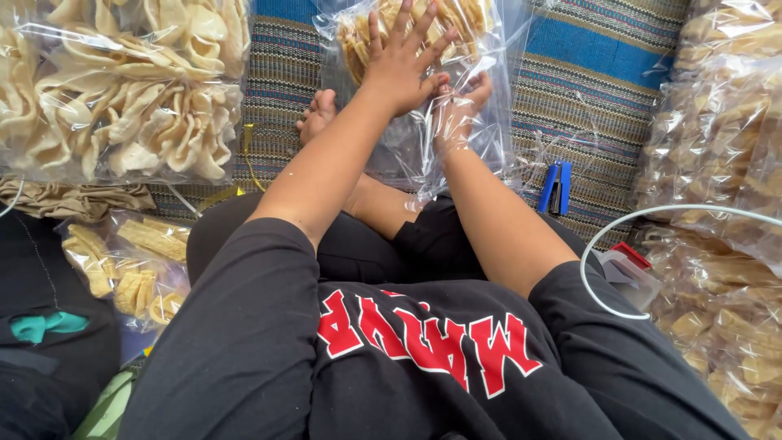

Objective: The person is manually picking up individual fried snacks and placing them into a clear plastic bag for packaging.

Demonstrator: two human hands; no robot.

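Two hands: both bare, both at one clear plastic bag of pale yellow crackers (423, 33), at 12 o'clock of the seated person's lap.
Left hand (403, 69): arm stretched forward from 7 o'clock; palm down, flat on the bag; fingers (401, 20) spread wide, gripping nothing.
Right hand (458, 110): forearm runs in from 5 o'clock; hand lies under or inside the clear film, seen through it; fingers curled narrow about the plastic, touching the left hand's thumb side.
Bag position: crackers heaped in its far end, beyond the left fingertips; empty near end of film lies crumpled over the right hand and wrist.
Foot (316, 116): bare, at 9 o'clock of the hands, just beside the bag's edge.
Mat (586, 49): woven, blue and brown stripes, under the bag.
Stapler (556, 187): blue, on the mat at 3 o'clock of the right forearm, apart from it.
Filled cracker bags (122, 81): large pile at 10 o'clock; a smaller one (130, 261) at 8 o'clock; more (717, 122) stacked along 3 o'clock.
Cable (652, 213): white, looping at 4 o'clock.
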